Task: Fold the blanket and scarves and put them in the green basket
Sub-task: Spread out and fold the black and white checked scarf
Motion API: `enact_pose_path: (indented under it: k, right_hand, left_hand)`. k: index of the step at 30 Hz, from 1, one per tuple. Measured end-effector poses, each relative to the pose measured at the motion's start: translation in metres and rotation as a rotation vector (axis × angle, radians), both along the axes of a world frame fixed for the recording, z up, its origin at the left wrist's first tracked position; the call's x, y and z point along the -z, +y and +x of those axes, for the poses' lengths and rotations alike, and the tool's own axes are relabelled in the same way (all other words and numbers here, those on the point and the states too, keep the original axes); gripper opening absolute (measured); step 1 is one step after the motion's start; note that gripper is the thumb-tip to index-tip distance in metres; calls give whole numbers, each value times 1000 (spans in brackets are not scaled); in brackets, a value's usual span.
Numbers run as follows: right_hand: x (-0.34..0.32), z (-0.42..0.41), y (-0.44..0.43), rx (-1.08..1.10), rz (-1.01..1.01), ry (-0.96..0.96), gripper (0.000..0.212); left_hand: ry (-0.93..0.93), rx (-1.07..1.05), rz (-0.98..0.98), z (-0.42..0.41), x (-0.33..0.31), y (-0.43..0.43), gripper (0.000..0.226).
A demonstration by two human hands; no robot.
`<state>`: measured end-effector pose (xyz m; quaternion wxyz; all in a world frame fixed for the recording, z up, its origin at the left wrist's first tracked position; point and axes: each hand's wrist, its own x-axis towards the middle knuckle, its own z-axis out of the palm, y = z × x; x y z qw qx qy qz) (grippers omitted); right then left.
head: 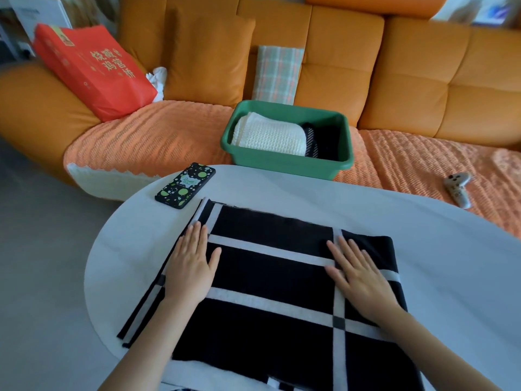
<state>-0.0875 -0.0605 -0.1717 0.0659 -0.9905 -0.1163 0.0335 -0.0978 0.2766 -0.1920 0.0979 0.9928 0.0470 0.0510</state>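
Note:
A black scarf with white stripes (270,275) lies spread flat on the white table (282,190). My left hand (191,266) presses flat on its left part, fingers straight. My right hand (358,272) presses flat on its right part, fingers spread. Beyond the table, on the sofa seat, stands the green basket (284,162). Inside it lie a folded white knitted blanket (270,134) on the left and a folded dark striped scarf (324,139) on the right.
A phone in a black and green dotted case (184,185) lies on the table's far left. On the orange sofa (408,80) are a red bag (95,69), a checked cushion (277,74) behind the basket, and a game controller (458,187) at the right.

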Motion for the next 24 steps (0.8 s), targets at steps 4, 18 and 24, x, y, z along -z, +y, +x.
enact_pose_path:
  k: [4,18,24]
  right_hand:
    - [-6,1,-31,102,-107,51,95]
    - [0,42,-14,167,23,56,59]
    - [-13,7,-39,239,60,-6,65]
  left_hand:
    - [-32,7,54,-7,-3,-12,87]
    - [-29,302,37,-38,-2,-101,62]
    - [35,307,68,-38,-6,-103,65]
